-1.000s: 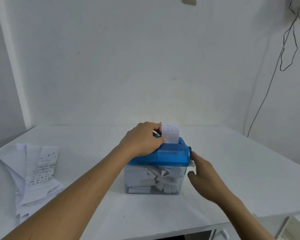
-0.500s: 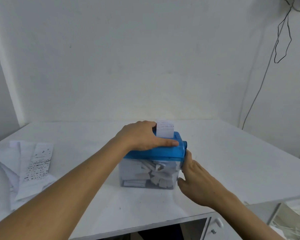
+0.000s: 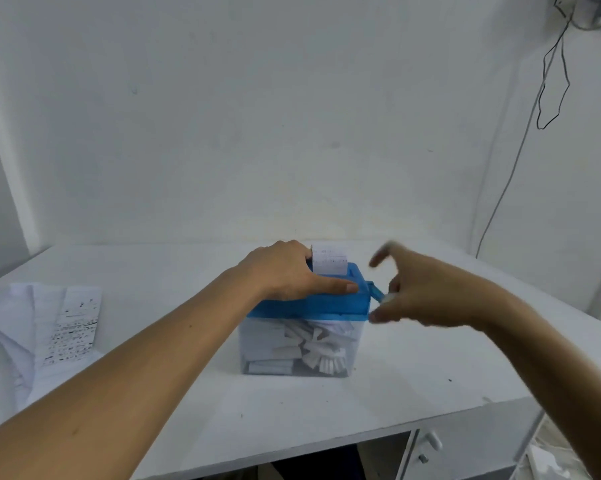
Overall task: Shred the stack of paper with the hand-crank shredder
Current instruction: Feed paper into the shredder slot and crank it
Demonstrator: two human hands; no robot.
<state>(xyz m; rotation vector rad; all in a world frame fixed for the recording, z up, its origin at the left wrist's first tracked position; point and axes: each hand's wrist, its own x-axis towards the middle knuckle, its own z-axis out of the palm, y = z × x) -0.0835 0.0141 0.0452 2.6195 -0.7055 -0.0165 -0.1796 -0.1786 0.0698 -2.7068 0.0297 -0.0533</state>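
Mid-table, the shredder (image 3: 306,303) sits under your left hand (image 3: 285,271), fingers flat, pressing the blue lid. Your right hand (image 3: 427,296) has swung up from low beside the bin to lid height at the crank (image 3: 377,292); it is blurred, so the grip is unreadable. The slip (image 3: 328,263) in the slot stands shorter, so it's feeding. The stack of paper (image 3: 63,323) waits at far left.

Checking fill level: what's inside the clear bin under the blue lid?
White paper strips fill much of the bin, up to the lid. The lid hides the pile's top; the bin's back cannot be seen behind the strips.
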